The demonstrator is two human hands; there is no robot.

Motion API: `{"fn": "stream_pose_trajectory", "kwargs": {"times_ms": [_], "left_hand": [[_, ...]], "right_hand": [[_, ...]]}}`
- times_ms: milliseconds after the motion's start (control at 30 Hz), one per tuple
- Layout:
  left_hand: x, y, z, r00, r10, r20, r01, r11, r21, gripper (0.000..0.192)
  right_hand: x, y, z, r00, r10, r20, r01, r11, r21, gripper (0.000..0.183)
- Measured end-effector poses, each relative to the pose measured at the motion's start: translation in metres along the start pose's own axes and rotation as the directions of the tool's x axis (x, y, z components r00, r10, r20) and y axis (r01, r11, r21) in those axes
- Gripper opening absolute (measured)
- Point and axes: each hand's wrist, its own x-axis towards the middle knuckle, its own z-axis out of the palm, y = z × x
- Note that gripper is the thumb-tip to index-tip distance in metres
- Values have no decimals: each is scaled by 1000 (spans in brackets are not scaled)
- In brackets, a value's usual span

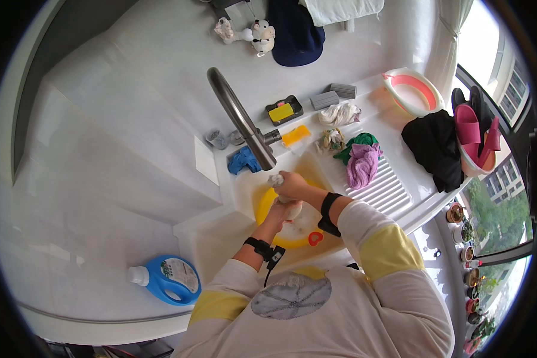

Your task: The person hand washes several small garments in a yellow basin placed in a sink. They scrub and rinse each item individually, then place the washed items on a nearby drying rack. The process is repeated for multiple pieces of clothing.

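Note:
A bunched white cloth (276, 180) is gripped between both my hands, over a yellow basin (264, 206) standing in the sink (215, 237). My right hand (294, 185) is closed around its upper part. Just below, my left hand (277, 212) clasps the lower part, and some pale cloth bulges out beside its fingers. Whitish suds or water show in the basin, which has a red heart-shaped tab (315, 238) at its rim. The curved metal faucet (241, 118) arches above and beyond my hands.
On the ribbed washboard (385, 181) lie purple (363, 165) and green cloths (362, 139). A white cloth (340, 114), black fabric (432, 147) and a pink-and-white basin (414, 91) are farther right. Blue cloth (244, 160) sits behind the sink; a blue detergent bottle (174, 279) stands left.

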Motion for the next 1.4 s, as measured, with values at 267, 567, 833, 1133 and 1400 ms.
{"fn": "stream_pose_trajectory", "kwargs": {"times_ms": [267, 567, 833, 1133, 1400], "left_hand": [[1, 20, -18, 962, -246, 121, 269, 759, -593, 73], [1, 40, 12, 876, 177, -448, -428, 714, -554, 39], [-33, 55, 5, 440, 889, -127, -775, 448, 446, 39], [-59, 45, 13, -24, 804, 594, -693, -441, 570, 30], [-54, 30, 14, 107, 518, 849, -716, -552, 427, 17]], "right_hand": [[-1, 41, -10, 960, 280, -19, -132, 511, 849, 59], [-22, 15, 1, 990, 113, 86, -85, -11, 996, 60], [-35, 13, -21, 838, -196, 510, -541, -176, 822, 48], [-3, 6, -33, 713, -202, 671, -525, 480, 703, 21], [-14, -31, -28, 843, -85, 532, -103, 944, 313, 26]]}}
